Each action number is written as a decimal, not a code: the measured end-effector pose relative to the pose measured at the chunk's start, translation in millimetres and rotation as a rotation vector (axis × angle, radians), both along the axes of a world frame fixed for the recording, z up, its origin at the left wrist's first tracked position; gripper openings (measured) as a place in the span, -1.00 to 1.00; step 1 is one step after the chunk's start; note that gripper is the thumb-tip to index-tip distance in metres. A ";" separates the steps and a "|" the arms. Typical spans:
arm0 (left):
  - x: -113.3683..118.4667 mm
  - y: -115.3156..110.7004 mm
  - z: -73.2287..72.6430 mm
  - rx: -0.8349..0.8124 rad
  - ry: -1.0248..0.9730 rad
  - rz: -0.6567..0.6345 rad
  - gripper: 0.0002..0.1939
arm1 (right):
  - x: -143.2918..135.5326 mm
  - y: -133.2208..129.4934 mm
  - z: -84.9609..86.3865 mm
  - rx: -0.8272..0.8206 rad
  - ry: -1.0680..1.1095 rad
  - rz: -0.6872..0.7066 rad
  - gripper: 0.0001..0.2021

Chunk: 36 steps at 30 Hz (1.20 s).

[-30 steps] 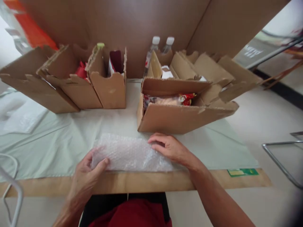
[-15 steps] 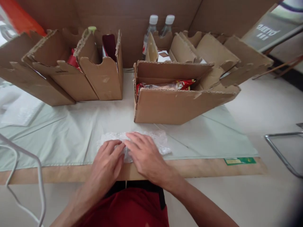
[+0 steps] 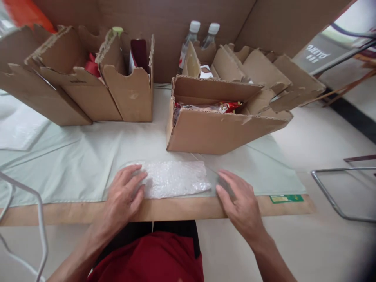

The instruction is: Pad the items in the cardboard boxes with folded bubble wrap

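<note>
A flat, folded piece of bubble wrap (image 3: pixel 178 179) lies along the front edge of the cloth-covered table. My left hand (image 3: pixel 125 192) is at its left end, fingers apart, the fingertips over or touching that end. Off the right end, a small gap away, is my right hand (image 3: pixel 239 201), with thumb and fingers spread and nothing between them. Whether anything lies inside the bubble wrap I cannot tell.
Behind the bubble wrap stands a cardboard box (image 3: pixel 217 131) with red packets inside. More cardboard holders (image 3: pixel 129 94) stand at the back left, and two bottles (image 3: pixel 190 39) at the back. Bubble wrap sheets (image 3: pixel 20 125) lie at far left, near a white cable (image 3: pixel 41 219).
My hands were close together on the middle of the bubble wrap. They have moved apart, the left to its left end and the right beyond its right end, uncovering it.
</note>
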<state>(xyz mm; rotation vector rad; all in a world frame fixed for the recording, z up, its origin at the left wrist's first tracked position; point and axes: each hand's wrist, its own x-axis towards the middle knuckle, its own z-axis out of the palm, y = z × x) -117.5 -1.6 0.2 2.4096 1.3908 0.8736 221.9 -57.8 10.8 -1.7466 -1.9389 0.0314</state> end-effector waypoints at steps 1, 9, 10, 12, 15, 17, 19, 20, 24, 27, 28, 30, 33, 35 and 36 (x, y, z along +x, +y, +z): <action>-6.2 1.4 2.1 0.025 0.020 0.055 -0.71 | -2.2 9.9 3.7 -0.011 0.014 0.024 -0.65; -31.6 20.7 -7.8 -0.077 0.260 0.218 -0.60 | -21.2 71.8 -0.5 -0.244 -0.077 0.093 -0.76; -28.5 20.9 -9.5 -0.079 0.240 0.218 -0.66 | -21.7 73.1 -0.3 -0.259 -0.055 0.103 -0.82; -21.6 19.2 -9.1 -0.077 0.197 0.225 -0.75 | -22.3 71.3 3.7 -0.272 0.010 0.116 -0.88; -17.8 15.4 4.4 -0.136 0.138 0.260 -0.83 | -24.7 56.2 16.9 -0.291 0.147 0.077 -0.93; -20.5 17.6 20.8 -0.242 0.117 0.304 -0.84 | -30.6 37.9 26.3 -0.345 0.294 0.061 -0.83; -22.5 27.5 37.8 -0.283 0.109 0.334 -0.81 | -42.6 16.0 32.2 -0.446 0.472 0.082 -0.58; -21.3 35.8 44.7 -0.254 0.112 0.332 -0.78 | -51.1 5.2 32.8 -0.502 0.560 0.108 -0.47; 1.6 80.3 51.3 -0.047 0.179 0.234 -0.60 | -91.3 -24.3 20.9 -0.647 0.784 0.229 -0.31; 19.0 96.2 40.6 0.005 0.206 0.148 -0.36 | -110.2 -28.3 9.2 -0.664 0.832 0.227 -0.24; 19.9 92.2 36.9 0.019 0.188 0.114 -0.34 | -112.2 -27.4 7.3 -0.667 0.844 0.214 -0.23; 12.4 68.1 31.6 0.043 0.113 0.039 -0.42 | -111.3 -24.5 7.5 -0.681 0.854 0.208 -0.22; -11.9 4.3 28.1 0.001 0.008 -0.096 -0.46 | -105.3 -20.2 13.8 -0.727 0.836 0.264 -0.33; -23.6 -40.3 24.4 -0.084 -0.006 -0.133 -0.36 | -104.1 -18.0 17.9 -0.777 0.852 0.293 -0.52; -25.1 -59.1 21.1 -0.103 0.006 -0.146 -0.33 | -104.9 -17.3 19.2 -0.814 0.881 0.286 -0.61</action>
